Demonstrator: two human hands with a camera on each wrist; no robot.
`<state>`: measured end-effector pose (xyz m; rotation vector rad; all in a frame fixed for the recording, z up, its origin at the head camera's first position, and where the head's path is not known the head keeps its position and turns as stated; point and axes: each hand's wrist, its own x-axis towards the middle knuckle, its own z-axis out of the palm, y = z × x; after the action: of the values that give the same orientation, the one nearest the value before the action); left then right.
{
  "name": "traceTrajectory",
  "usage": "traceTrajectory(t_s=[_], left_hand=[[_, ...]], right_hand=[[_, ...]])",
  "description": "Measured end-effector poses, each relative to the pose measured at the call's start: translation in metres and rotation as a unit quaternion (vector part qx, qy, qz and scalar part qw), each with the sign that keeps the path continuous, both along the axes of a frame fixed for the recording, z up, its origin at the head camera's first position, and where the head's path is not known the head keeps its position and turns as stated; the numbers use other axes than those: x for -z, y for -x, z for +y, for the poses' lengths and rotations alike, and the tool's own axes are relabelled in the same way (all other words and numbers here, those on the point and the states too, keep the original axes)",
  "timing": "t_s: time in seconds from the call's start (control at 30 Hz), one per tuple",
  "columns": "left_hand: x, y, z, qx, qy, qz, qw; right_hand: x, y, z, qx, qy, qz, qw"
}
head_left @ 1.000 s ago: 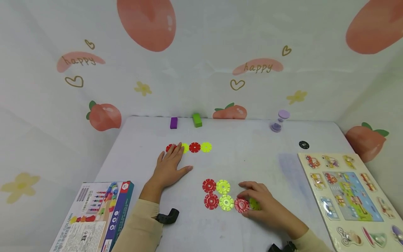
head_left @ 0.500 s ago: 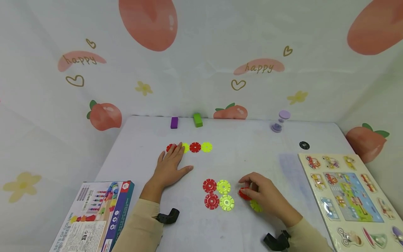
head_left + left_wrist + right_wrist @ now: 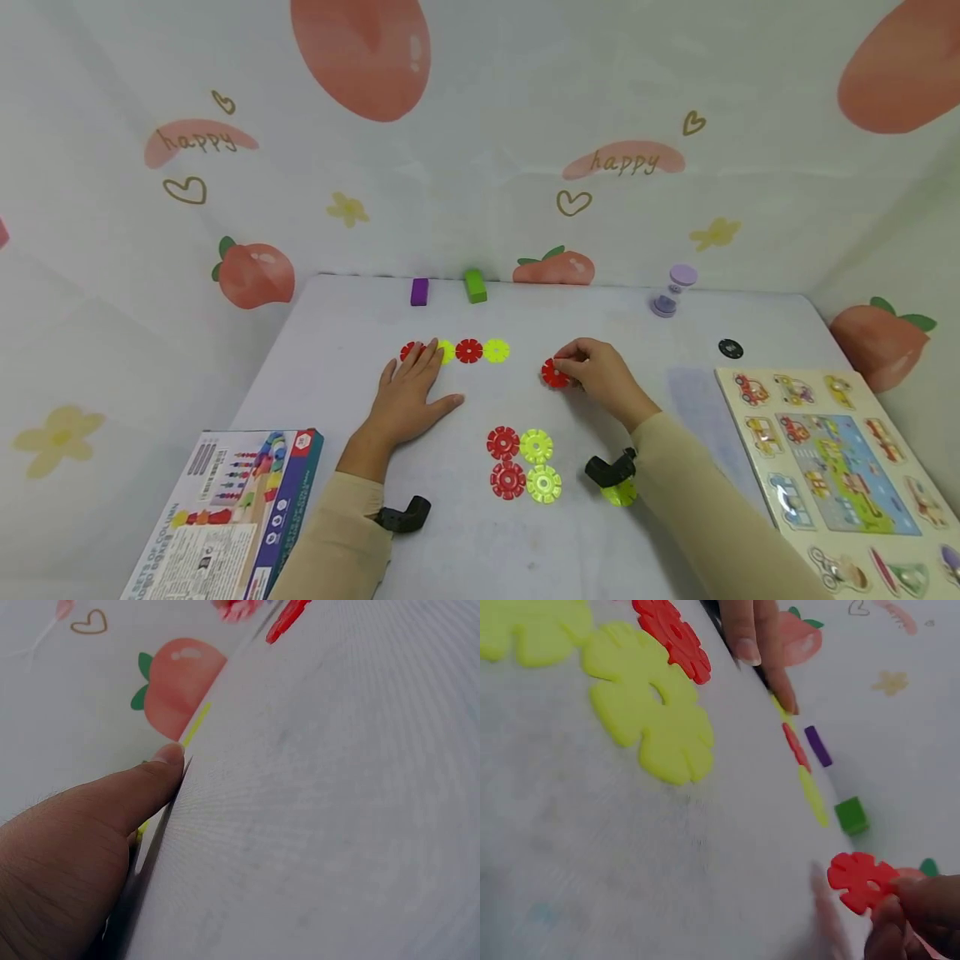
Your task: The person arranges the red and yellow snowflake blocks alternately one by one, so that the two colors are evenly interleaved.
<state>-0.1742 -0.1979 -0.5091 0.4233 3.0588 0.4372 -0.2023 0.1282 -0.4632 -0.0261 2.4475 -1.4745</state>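
My right hand [image 3: 603, 379] pinches a red notched plastic disc [image 3: 554, 374] between thumb and fingers, held above the table right of a row of discs. That row alternates red and yellow; its right end is a yellow disc [image 3: 496, 351], beside a red disc [image 3: 469, 351]. Flat on the table, my left hand [image 3: 411, 392] has its fingers spread, fingertips over the row's left discs and partly hiding them. In the right wrist view the red disc [image 3: 859, 881] shows its slots and centre hole, gripped at its edge.
Nearer me lie red discs [image 3: 507, 481] and yellow discs [image 3: 543, 483] in a square. Another yellow disc [image 3: 619, 493] is partly under the right wrist camera. Purple block [image 3: 419, 292], green block [image 3: 476, 286] and hourglass [image 3: 673, 291] stand at the back. A puzzle board [image 3: 832, 467] and box [image 3: 225, 508] flank the table.
My right hand has picked up the red disc from beside the square and carried it away from me, toward the row's right end. My left hand has stayed in place.
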Motion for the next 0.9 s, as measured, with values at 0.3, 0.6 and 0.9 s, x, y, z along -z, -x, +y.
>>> traceTrajectory(t_s=[0.3, 0.6, 0.9], left_hand=[[-0.003, 0.000, 0.002, 0.000, 0.005, 0.001, 1.0000], [-0.004, 0.001, 0.002, 0.002, 0.009, 0.005, 0.9999], [-0.003, 0.000, 0.003, -0.001, 0.007, -0.006, 1.0000]], right_hand=[[0.010, 0.021, -0.023, 0.009, -0.014, 0.011, 1.000], [-0.002, 0.005, -0.028, -0.196, -0.345, 0.186, 0.899], [0.004, 0.000, -0.034, -0.244, -0.396, 0.140, 0.874]])
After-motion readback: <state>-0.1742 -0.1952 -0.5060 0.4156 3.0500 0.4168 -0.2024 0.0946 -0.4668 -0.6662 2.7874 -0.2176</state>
